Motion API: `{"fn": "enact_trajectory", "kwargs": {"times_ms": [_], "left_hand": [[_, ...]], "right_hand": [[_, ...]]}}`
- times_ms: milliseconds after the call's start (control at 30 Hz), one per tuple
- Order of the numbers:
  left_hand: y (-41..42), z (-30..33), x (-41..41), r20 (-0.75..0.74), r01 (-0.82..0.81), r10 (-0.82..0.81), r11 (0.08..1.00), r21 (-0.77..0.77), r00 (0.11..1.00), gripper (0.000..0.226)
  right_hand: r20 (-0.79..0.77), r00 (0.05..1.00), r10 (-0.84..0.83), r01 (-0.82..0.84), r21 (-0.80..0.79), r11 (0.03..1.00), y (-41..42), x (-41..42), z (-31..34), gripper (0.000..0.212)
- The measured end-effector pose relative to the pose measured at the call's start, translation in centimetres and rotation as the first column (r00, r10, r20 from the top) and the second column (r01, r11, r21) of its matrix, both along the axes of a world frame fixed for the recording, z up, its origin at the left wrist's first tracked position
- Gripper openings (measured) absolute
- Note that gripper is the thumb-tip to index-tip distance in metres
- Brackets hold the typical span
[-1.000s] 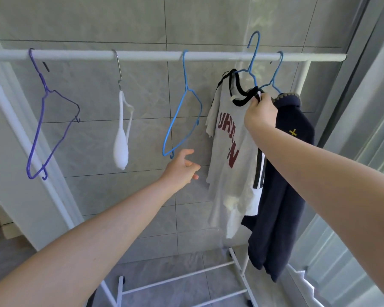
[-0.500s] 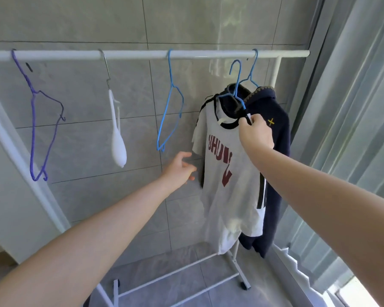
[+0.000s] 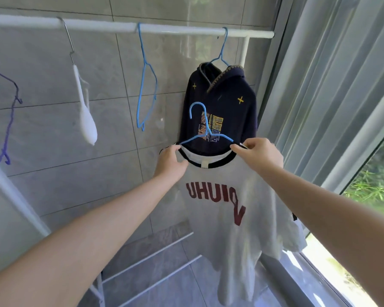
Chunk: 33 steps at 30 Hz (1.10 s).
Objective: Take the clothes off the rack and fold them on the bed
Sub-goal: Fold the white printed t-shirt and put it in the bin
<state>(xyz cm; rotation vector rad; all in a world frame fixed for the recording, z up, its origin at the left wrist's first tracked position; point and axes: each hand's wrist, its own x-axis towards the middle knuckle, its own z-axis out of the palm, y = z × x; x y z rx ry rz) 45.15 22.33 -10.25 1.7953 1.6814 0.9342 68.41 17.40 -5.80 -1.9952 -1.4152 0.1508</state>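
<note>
At centre frame, the left hand and right hand each pinch the shoulders of a white T-shirt with maroon lettering, on its blue hanger, off the white rack, before grey wall tiles.

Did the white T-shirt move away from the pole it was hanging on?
Yes. The white T-shirt and its blue hanger came off the white rack pole and now sit lower, held by the left hand and right hand.

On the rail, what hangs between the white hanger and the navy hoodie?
One empty light-blue wire hanger, between the white hanger and the navy hoodie; head view.
</note>
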Motion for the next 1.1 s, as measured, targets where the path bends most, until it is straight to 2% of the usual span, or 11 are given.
{"fn": "enact_trajectory", "kwargs": {"times_ms": [100,167,267,433,533,700,800,867,933,1000,1100], "left_hand": [[-0.7,0.0,-0.2,-0.029,0.011,-0.010,1.000,0.029,1.000,0.065],[-1.5,0.2,-0.3,-0.084,0.060,-0.053,0.995,0.079,0.995,0.063],[-2.0,0.4,-0.8,-0.194,0.118,-0.082,0.975,0.186,0.978,0.049],[-2.2,0.8,-2.7,-0.340,0.090,0.025,0.944,0.317,0.940,0.019],[-2.7,1.6,-3.0,-0.461,0.116,0.055,0.935,0.334,0.886,0.027],[-4.1,3.2,-1.8,-0.511,0.133,0.112,0.899,0.418,0.852,0.028],[-5.1,3.9,-1.6,-0.534,0.126,0.140,0.894,0.430,0.834,0.028],[-5.5,4.2,-1.8,-0.557,0.103,0.179,0.894,0.437,0.811,0.029],[-5.7,4.4,-2.5,-0.582,0.068,0.235,0.891,0.450,0.778,0.029],[-5.9,4.7,-3.4,-0.604,0.027,0.286,0.891,0.454,0.744,0.028],[-6.0,4.9,-4.6,-0.619,-0.020,0.316,0.900,0.436,0.719,0.027]], "right_hand": [[0.024,0.999,0.029,-0.029,0.010,1.000,-0.8,0.7,-0.3,0.039],[0.006,0.997,0.083,-0.083,0.010,0.997,-1.1,1.1,-0.4,0.034],[-0.072,0.977,0.201,-0.199,0.030,0.980,-1.2,1.7,-0.4,0.027],[-0.259,0.902,0.347,-0.338,0.080,0.938,-0.1,3.5,-0.6,0.024],[-0.233,0.899,0.371,-0.359,0.092,0.929,0.9,4.6,-0.4,0.024],[-0.215,0.904,0.370,-0.351,0.120,0.928,3.0,5.0,-0.1,0.016],[-0.088,0.918,0.386,-0.381,0.065,0.922,4.6,4.5,0.0,0.009],[0.162,0.899,0.407,-0.413,0.006,0.911,5.7,4.1,-0.4,0.009],[0.373,0.833,0.409,-0.411,-0.077,0.908,6.6,3.5,-1.1,0.016],[0.387,0.836,0.389,-0.333,-0.207,0.920,7.3,3.0,-1.8,0.031],[0.328,0.867,0.375,-0.228,-0.407,0.884,7.8,2.5,-2.7,0.035]]}}
